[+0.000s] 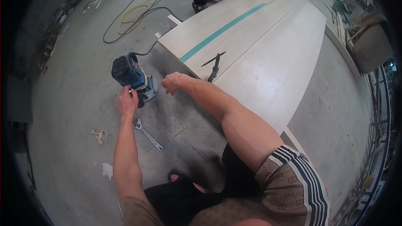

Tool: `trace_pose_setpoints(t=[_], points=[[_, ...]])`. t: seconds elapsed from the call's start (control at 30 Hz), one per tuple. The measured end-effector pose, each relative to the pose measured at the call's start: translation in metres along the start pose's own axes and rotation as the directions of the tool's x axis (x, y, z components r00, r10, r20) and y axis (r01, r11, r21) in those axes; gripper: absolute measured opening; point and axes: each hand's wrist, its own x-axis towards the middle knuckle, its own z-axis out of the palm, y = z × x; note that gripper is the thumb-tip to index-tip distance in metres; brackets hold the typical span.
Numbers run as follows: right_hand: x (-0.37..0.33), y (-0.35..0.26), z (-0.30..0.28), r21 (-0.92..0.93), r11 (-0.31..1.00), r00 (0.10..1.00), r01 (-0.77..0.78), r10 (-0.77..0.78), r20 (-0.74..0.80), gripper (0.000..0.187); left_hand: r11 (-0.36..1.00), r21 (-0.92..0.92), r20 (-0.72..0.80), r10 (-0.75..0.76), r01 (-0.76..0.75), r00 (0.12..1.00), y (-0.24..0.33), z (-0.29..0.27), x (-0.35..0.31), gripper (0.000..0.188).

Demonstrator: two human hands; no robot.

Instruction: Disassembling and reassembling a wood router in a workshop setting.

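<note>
The router (129, 74) is ahead of the person and to the left, over the grey floor (75, 113), beside the near left corner of the pale board (268, 50). Its long axis runs slantwise: the dark end of the motor points to the far left, and the round base (153, 91) points to the near right, so the base is turned toward the space below the right hand (172, 83). Whether the router rests on the floor or is a little lifted, I cannot tell.

The left hand (127, 102) is the nearer one. It is at the near side of the body, with bent fingers that seem to touch it; how firmly they hold, this view does not show. The right hand is just beyond the base on its right side, apart from it by a small gap. Its fingers are loosely bent and hang downward; I see nothing in them, but the palm is hidden. Thus the router is between the two hands, with the motor closer to the left and the base closer to the right.

The cord (144, 53) leaves from the far side of the motor, toward the board. A wrench (149, 134) lies on the floor near the left forearm, and a black clamp (215, 68) stands at the board's near edge, beyond the right forearm.
</note>
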Motion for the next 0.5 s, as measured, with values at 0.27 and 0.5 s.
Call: trace_pose_setpoints(t=[0.27,0.5], points=[[0.0016,0.0023,0.0032,0.0,1.0,1.0,-0.008,0.008,0.006,0.035,1.0,0.023,-0.014,-0.014,0.015,1.0,0.0011,0.0004,-0.001,0.022],[0.003,0.0043,0.0045,0.025,0.999,1.0,-0.02,0.02,0.0,0.035,0.999,0.034,-0.048,-0.021,0.023,0.999,-0.0003,0.0039,0.0013,0.02]])
